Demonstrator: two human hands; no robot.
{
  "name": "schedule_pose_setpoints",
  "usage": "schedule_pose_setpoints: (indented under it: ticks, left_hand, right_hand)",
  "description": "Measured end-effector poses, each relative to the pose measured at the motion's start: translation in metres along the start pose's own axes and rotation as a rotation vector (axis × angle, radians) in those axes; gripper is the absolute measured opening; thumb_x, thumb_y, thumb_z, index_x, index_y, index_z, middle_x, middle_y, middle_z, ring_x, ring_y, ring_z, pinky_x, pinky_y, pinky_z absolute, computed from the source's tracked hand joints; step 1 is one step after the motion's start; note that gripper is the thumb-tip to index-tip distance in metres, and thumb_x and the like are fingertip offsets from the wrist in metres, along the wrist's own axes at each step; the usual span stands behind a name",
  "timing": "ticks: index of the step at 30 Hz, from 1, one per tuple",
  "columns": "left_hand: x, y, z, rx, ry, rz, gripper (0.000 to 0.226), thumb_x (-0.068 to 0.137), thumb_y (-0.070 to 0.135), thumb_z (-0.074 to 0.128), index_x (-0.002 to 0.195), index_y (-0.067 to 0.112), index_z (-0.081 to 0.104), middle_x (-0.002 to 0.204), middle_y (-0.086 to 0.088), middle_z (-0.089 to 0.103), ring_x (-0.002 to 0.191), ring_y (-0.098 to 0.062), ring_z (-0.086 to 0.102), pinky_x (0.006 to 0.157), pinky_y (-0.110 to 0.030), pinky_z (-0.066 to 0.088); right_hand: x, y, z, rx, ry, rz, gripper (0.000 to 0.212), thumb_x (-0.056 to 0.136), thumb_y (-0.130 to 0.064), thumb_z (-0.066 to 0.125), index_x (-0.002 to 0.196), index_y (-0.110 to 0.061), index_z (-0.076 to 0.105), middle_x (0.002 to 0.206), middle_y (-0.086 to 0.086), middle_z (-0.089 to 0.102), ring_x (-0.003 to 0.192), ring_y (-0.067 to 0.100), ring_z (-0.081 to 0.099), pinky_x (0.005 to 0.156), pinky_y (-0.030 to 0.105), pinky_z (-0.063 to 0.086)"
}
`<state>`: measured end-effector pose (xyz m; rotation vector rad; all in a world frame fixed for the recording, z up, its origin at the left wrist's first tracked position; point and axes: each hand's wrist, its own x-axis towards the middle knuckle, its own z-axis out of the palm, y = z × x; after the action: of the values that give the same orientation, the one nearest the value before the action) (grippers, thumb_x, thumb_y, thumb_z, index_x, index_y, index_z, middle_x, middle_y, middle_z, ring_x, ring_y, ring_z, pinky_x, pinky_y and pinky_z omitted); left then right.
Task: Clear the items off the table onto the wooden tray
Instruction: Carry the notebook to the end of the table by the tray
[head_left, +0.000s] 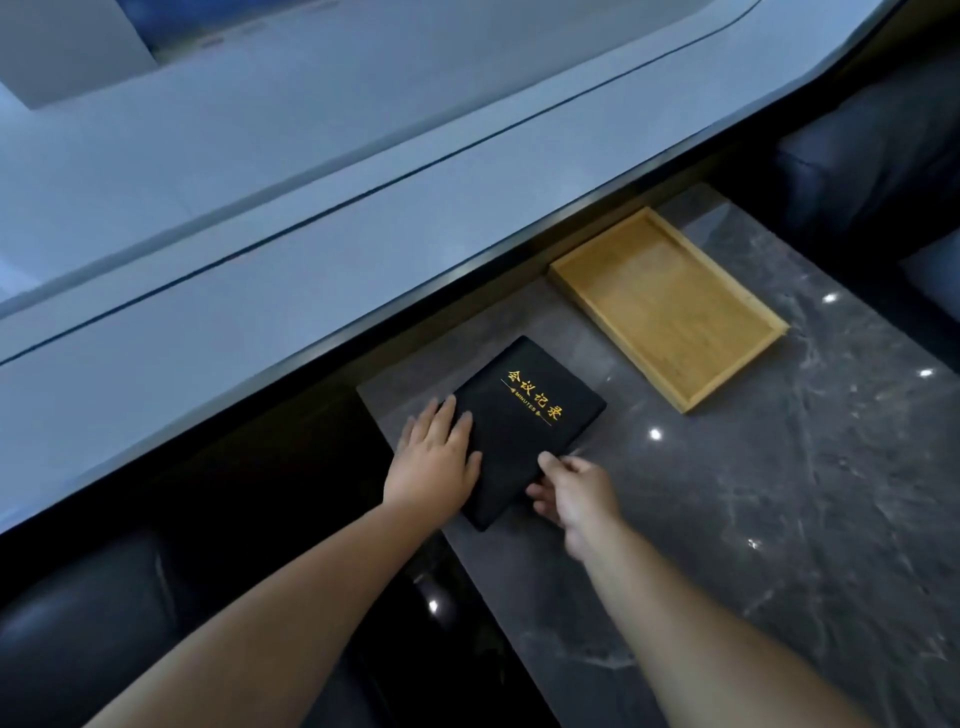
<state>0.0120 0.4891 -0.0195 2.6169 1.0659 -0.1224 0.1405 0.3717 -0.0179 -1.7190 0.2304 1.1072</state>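
Observation:
A black notebook (524, 415) with gold lettering lies flat near the far left corner of the dark marble table (753, 519). My left hand (434, 462) rests flat on its left edge, fingers spread. My right hand (576, 493) pinches the notebook's near right edge between thumb and fingers. The wooden tray (670, 312) sits beyond and to the right of the notebook, with nothing in it.
A long pale counter (260, 260) with a dark rim runs along the table's far side. Dark upholstered seats stand at the lower left (78, 623) and upper right (872, 156). Bare marble stretches to the right of the notebook.

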Motion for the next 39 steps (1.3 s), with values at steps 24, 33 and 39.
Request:
schedule_pose_setpoints:
  ticks: [24, 33, 39]
  left_hand:
    - [0.054, -0.05, -0.006, 0.008, 0.192, 0.133, 0.037, 0.096, 0.014, 0.051, 0.129, -0.003, 0.051, 0.143, -0.023, 0.042, 0.136, -0.038, 0.034, 0.114, -0.049, 0.022]
    - [0.059, -0.054, -0.004, -0.004, 0.197, 0.134, 0.037, 0.095, 0.014, 0.053, 0.129, -0.003, 0.052, 0.141, -0.023, 0.044, 0.134, -0.039, 0.036, 0.113, -0.05, 0.024]
    - [0.057, -0.054, -0.007, 0.038, 0.166, 0.138, 0.047, 0.097, 0.029, 0.047, 0.136, 0.001, 0.044, 0.148, -0.019, 0.036, 0.139, -0.034, 0.028, 0.115, -0.045, 0.015]
  right_hand:
    - [0.053, -0.039, 0.056, -0.445, -0.086, -0.099, 0.027, 0.094, -0.032, 0.055, 0.081, -0.008, 0.059, 0.066, 0.01, 0.071, 0.043, 0.012, 0.061, 0.036, 0.017, 0.041]
    - [0.064, -0.041, 0.06, -0.504, -0.09, -0.135, 0.029, 0.093, -0.034, 0.055, 0.079, -0.008, 0.058, 0.058, 0.007, 0.067, 0.039, 0.012, 0.057, 0.038, 0.02, 0.042]
    - [0.059, -0.043, 0.058, -0.71, -0.044, -0.23, 0.04, 0.089, -0.045, 0.054, 0.068, -0.011, 0.056, 0.057, 0.007, 0.069, 0.052, 0.025, 0.066, 0.056, 0.039, 0.055]
